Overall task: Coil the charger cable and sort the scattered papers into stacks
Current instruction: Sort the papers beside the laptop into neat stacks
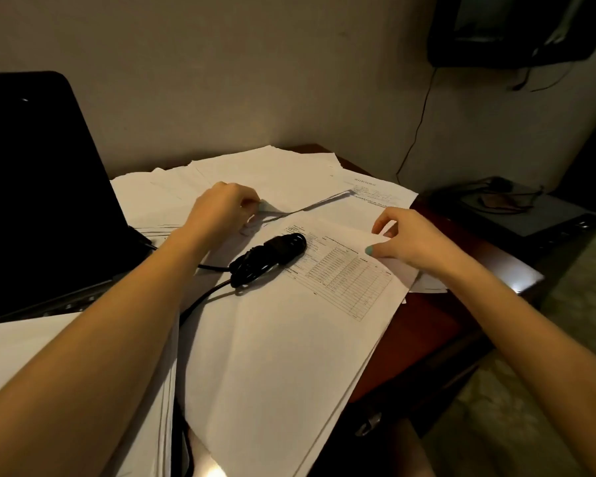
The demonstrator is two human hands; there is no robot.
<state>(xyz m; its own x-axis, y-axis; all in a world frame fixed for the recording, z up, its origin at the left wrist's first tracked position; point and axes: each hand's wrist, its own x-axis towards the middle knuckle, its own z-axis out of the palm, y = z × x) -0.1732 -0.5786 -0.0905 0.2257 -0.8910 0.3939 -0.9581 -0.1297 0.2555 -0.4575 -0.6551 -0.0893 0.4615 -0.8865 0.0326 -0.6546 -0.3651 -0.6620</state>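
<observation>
While the left hand [224, 210] pinches the raised edge of a rear sheet [307, 187] and the right hand [415, 241] pinches a blank sheet [398, 266] by the desk's [437, 318] right edge, the charger cable [272, 254] lies between them. It is already bundled, slants from near-left to far-right, and sits nearer the left hand. It weighs on a printed form [344, 273] among scattered papers [272, 356]. Its lead runs toward the laptop [31, 201] on the left.
</observation>
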